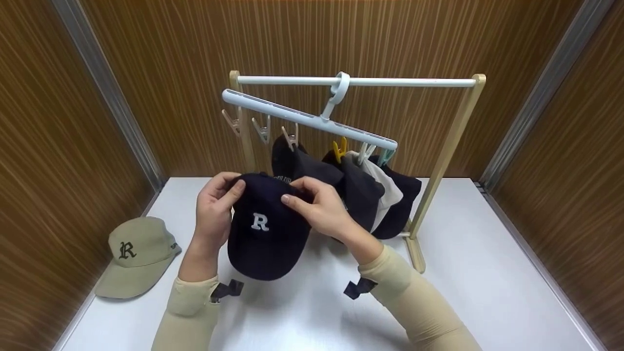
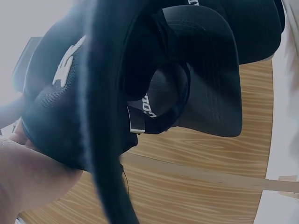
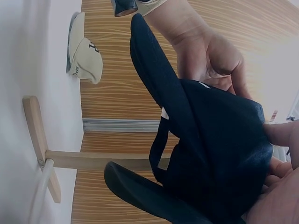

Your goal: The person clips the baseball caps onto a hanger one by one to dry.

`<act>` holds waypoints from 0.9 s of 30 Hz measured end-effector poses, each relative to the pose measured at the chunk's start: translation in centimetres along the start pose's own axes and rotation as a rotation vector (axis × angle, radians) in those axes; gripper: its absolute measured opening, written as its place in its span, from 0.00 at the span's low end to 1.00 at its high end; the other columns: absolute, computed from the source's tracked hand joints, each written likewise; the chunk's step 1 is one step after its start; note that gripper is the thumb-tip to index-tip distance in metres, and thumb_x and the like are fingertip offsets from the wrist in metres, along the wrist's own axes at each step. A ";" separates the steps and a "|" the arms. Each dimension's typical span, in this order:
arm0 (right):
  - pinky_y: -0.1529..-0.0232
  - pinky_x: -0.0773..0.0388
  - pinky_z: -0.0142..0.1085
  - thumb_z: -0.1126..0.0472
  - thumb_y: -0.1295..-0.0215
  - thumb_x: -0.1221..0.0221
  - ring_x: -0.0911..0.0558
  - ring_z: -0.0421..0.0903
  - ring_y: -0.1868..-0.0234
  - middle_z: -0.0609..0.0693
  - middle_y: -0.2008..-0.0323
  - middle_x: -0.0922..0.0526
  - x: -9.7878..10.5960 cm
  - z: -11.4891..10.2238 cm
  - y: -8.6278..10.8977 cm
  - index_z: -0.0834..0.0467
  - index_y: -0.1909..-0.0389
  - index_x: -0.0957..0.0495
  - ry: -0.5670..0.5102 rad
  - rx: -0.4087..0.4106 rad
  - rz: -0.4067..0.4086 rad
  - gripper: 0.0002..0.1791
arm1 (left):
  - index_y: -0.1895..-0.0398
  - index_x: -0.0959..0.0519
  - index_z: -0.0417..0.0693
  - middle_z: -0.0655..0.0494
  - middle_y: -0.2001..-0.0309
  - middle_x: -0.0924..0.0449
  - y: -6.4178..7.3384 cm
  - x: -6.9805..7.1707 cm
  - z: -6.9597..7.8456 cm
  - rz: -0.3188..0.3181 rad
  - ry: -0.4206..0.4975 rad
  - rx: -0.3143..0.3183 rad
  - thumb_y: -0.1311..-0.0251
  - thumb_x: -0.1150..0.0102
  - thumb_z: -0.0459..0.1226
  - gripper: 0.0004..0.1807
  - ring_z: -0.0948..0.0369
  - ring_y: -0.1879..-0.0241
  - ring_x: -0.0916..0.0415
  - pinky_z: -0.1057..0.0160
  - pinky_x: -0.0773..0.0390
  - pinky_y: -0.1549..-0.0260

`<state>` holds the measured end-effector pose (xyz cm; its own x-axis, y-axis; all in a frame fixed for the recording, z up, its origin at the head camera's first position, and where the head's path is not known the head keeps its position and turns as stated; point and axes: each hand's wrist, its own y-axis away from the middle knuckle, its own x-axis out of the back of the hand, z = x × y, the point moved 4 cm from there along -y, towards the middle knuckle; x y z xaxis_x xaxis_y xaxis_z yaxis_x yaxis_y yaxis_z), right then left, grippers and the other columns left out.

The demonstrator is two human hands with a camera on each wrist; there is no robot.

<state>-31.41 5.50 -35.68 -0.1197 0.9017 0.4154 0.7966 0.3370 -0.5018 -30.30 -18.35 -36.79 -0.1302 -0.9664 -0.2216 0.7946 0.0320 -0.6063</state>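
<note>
Wood-grain walls (image 1: 390, 39) box in a white table (image 1: 487, 292), and over it left grip (image 1: 213, 209) and right grip (image 1: 324, 204) both pinch the navy R cap (image 1: 273, 231), seemingly unclipped, while several caps (image 1: 360, 195) already hang off the hanger (image 1: 292, 115) and one tan cap (image 1: 141, 258) sits loose near the left edge.

Bright light leaves soft shadows on the tabletop (image 1: 487, 273) toward its front edge. In the left-wrist view, the near cap brim (image 2: 105, 116) blurs; glare whitens parts of both wrist views.
</note>
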 end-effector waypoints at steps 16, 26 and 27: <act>0.53 0.18 0.38 0.55 0.22 0.30 0.14 0.43 0.58 0.50 0.52 0.10 0.1 -3.0 -3.0 0.60 0.47 0.12 0.044 0.099 0.016 0.14 | 0.52 0.15 0.37 0.51 0.58 0.16 0.1 0.4 0.5 0.039 0.062 -0.018 0.21 0.41 0.25 0.06 0.59 0.56 0.17 0.63 0.18 0.54; 0.54 0.16 0.37 0.56 0.20 0.32 0.12 0.43 0.59 0.53 0.52 0.12 -0.4 -5.2 -6.1 0.65 0.41 0.16 0.152 0.205 0.063 0.18 | 0.52 0.15 0.37 0.50 0.58 0.16 0.6 0.7 0.6 0.071 0.036 -0.032 0.22 0.41 0.24 0.06 0.58 0.57 0.17 0.62 0.18 0.53; 0.54 0.16 0.37 0.56 0.19 0.32 0.13 0.43 0.59 0.53 0.52 0.12 -0.5 -5.3 -6.3 0.65 0.41 0.16 0.172 0.211 0.069 0.18 | 0.53 0.14 0.37 0.50 0.58 0.16 0.6 0.7 0.6 0.073 0.036 -0.034 0.22 0.41 0.24 0.07 0.57 0.57 0.17 0.62 0.18 0.54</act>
<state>-33.20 1.49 -28.67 0.0477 0.8713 0.4884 0.6562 0.3413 -0.6730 -29.54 -19.15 -36.89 -0.0950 -0.9513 -0.2931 0.7821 0.1108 -0.6132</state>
